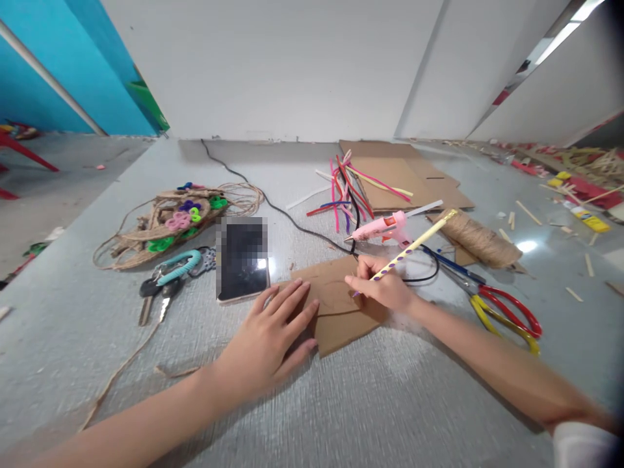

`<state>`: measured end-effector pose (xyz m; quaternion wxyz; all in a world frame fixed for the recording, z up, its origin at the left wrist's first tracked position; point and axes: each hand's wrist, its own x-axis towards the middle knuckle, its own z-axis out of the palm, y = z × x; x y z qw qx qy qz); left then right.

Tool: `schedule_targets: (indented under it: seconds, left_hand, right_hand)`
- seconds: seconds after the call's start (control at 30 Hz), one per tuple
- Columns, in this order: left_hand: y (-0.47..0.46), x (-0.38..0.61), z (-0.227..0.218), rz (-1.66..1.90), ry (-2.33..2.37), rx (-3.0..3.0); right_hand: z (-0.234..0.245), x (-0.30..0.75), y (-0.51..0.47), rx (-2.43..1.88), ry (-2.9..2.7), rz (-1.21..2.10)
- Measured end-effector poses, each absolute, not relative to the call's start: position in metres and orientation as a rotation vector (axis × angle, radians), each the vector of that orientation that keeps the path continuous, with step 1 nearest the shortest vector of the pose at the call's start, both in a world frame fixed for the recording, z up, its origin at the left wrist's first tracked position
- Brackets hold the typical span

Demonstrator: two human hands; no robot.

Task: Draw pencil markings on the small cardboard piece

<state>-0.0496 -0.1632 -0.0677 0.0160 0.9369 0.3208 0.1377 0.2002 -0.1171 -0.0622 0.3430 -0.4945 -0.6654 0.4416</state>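
A piece of brown cardboard (336,335) lies in front of me with faint curved pencil lines on it. My left hand (275,325) rests flat on its left side, fingers stretched out and apart. In my right hand (383,286) a yellow pencil (414,246) with purple spots is gripped, its tip down at the cardboard's right part. Just beyond that hand sits a pink glue gun (383,227) with a glue stick in its back. Scissors (502,312) with red and yellow handles lie beside my right forearm. A phone (244,263) lies left of the cardboard.
Keys (166,292) and a twine bundle with coloured pipe-cleaner flowers (180,221) are at the left. Loose pipe cleaners (341,188), cardboard sheets (404,172) and a twine roll (480,237) lie farther back. A dark cord (287,218) crosses the surface. Scraps and a glue bottle (589,219) are at the right.
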Motion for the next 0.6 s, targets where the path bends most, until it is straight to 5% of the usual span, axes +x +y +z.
schedule_targets:
  seconds: [0.6]
  left_hand:
    - [-0.163,-0.0497,-0.071,0.387,0.957,2.989]
  right_hand:
    - [-0.063,0.2004,-0.1149,-1.225,-2.124,1.056]
